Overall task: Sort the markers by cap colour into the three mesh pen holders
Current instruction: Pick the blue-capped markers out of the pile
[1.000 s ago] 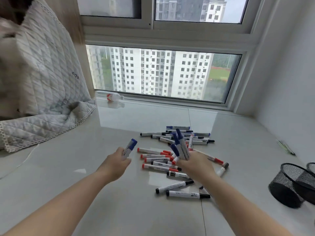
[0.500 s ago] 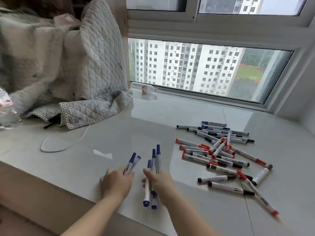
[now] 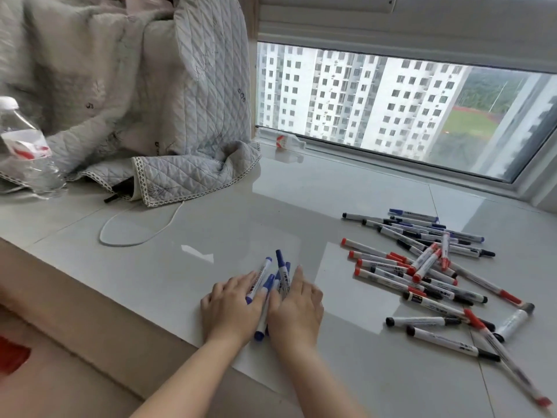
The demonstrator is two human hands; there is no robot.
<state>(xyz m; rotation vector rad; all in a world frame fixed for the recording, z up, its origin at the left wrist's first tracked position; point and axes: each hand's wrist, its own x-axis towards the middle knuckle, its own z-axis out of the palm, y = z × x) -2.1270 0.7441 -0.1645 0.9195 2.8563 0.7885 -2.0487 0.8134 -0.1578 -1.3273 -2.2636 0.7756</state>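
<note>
Blue-capped markers [image 3: 272, 289] lie bunched on the worktop [image 3: 187, 267], long axes running away from the person, most caps pointing toward the window [image 3: 391, 110]. The left hand [image 3: 232, 309] and right hand [image 3: 297, 312] flank them, each grip flat, fingers straight, pressing the bunch.

Glossy pale stone window ledge [image 3: 180, 282] fills lower frame, daylight glare on it. Window [image 3: 391, 101] upper right, white frame, high-rise blocks and a green sports field outside. Grey quilted blanket [image 3: 135, 101] heaped upper left. Clear plastic water bottle [image 3: 21, 146] far left edge; white cable [image 3: 135, 236] looped below blanket.
</note>
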